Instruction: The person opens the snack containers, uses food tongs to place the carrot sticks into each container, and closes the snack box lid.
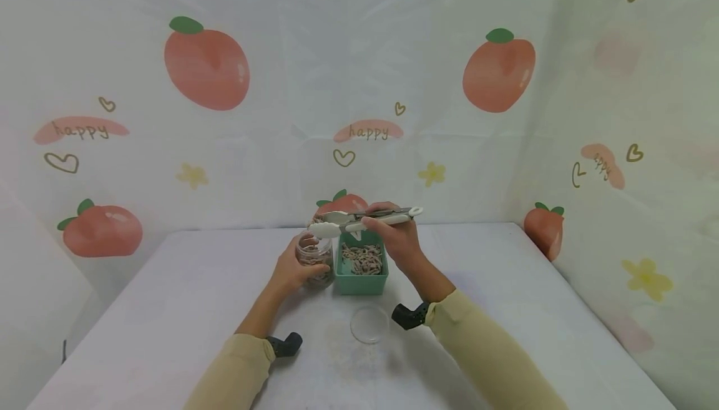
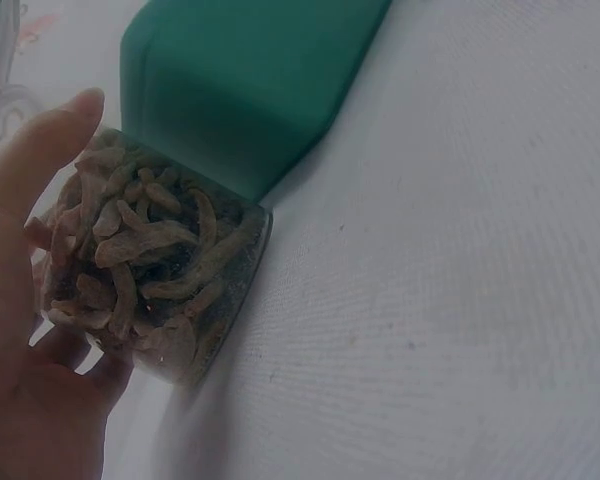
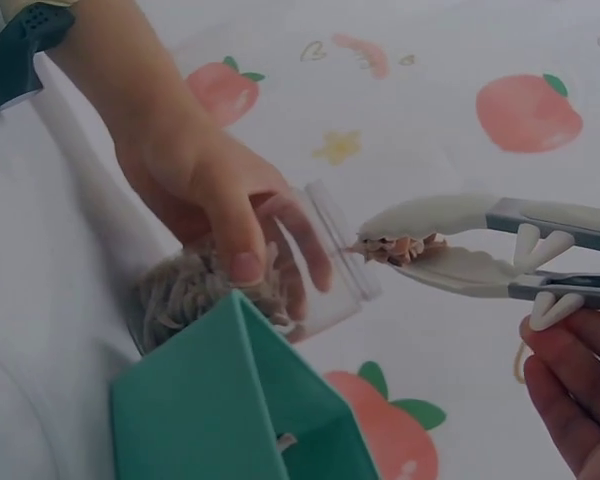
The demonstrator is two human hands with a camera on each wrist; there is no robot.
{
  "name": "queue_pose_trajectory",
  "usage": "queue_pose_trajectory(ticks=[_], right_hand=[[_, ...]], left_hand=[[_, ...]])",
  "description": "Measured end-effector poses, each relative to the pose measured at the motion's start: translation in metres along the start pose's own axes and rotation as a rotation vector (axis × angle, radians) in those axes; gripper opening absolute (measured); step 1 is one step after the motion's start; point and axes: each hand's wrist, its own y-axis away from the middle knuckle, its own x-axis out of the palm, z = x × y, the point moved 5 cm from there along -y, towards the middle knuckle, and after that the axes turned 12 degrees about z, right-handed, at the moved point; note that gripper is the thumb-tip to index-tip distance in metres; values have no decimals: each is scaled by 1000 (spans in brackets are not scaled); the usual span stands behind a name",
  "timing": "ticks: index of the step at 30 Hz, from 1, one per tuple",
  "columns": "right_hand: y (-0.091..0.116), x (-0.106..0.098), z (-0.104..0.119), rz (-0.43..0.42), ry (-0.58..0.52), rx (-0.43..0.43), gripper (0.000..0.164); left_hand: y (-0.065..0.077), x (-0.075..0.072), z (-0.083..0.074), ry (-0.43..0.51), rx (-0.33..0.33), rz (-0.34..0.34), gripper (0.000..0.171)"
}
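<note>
My left hand (image 1: 288,269) grips a clear jar (image 3: 332,312) on the table, thumb on one side and fingers round the other. Brownish-grey dried strips (image 2: 155,245) fill its lower part. My right hand (image 1: 401,244) holds white-and-grey kitchen tongs (image 1: 328,229). Between the tong tips is a small clump of the strips (image 3: 405,248), right at the jar's open mouth in the right wrist view. To the jar's right stands a green box (image 1: 361,285) with more strips in it, beneath the tongs.
A round clear lid (image 1: 369,325) lies on the white-covered table (image 1: 185,310) in front of the box. Behind the table hangs a white backdrop (image 1: 269,166) printed with peaches, and it continues along the right side.
</note>
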Motion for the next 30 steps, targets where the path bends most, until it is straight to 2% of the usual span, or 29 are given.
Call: queue_pose_trajectory(ticks=[4, 12, 23, 30], right_hand=[[2, 3, -5, 33, -9, 11, 25], [6, 6, -5, 93, 10, -39, 27], [7, 4, -6, 103, -21, -45, 31], [9, -2, -5, 80, -9, -32, 30]], left_hand=[[0, 0, -1, -38, -28, -7, 97], [1, 1, -4, -40, -62, -2, 101], [4, 0, -5, -42, -102, -9, 101], [4, 0, -4, -45, -91, 2, 100]])
